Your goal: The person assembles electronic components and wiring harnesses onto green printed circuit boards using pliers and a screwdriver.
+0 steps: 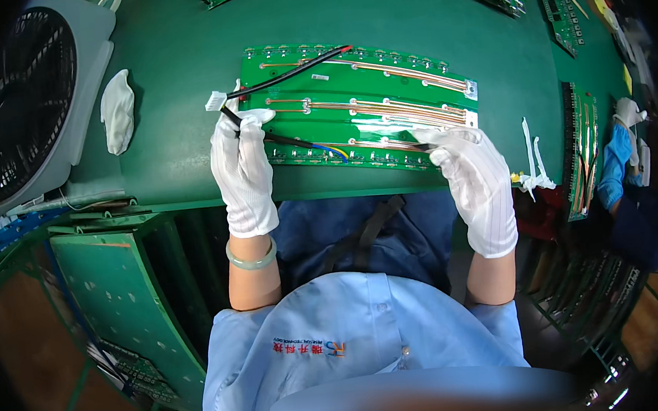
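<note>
Green-topped workbench (178,55) under even, bright light. Grey fan (24,106) stands far left of the hands, a white cloth (117,110) beside it. Racks of green panels (112,300) sit lower left; brown floor (16,354) shows beneath.

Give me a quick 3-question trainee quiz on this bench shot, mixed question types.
1. True or false: the left hand is pinching a black cable over the green circuit board.
2. Which lies on the green mat left of the board? A) a spare white glove B) a screwdriver C) a roll of tape
3. Fill in: the right hand rests at the board's near ____ corner.

Key
1. True: gloved fingers grip the cable near the white connector.
2. A.
3. Right.
</note>
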`<state>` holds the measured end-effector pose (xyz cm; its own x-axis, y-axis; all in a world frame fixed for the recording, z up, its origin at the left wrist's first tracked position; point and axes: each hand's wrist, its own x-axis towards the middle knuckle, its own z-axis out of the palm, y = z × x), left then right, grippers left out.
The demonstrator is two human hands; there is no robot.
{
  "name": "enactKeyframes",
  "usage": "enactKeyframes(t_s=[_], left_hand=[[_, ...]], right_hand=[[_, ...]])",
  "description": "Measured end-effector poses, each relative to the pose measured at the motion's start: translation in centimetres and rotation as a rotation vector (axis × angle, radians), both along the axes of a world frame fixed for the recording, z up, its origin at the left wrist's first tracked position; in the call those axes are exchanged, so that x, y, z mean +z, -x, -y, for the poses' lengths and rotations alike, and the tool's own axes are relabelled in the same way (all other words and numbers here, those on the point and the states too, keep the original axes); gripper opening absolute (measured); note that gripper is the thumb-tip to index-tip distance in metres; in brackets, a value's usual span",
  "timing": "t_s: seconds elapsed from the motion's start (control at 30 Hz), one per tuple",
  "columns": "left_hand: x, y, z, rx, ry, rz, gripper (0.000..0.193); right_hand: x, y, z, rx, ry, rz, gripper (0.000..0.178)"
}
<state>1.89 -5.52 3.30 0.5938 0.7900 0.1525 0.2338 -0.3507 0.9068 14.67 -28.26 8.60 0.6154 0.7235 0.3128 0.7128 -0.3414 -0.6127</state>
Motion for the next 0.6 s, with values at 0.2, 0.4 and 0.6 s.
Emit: enactKeyframes(t_s=[0.2,0.4,0.6], left_hand=[[1.4,-1.6,0.1,-0.017,0.283,0.224,0.034],[1.9,-1.6,-1.0,-0.134,0.372,0.046,0.02],[2.2,-2.3,-1.4,-0.07,0.287,-0.126,0.017]], right_hand=[[-0.2,0.1,-2.8,0.155,0.162,0.246,0.036],[-1.3,-0.8,-3.0,0.226,0.122,0.336,0.037],[-1.7,-0.5,-2.8,0.206,0.111,0.335,0.038]])
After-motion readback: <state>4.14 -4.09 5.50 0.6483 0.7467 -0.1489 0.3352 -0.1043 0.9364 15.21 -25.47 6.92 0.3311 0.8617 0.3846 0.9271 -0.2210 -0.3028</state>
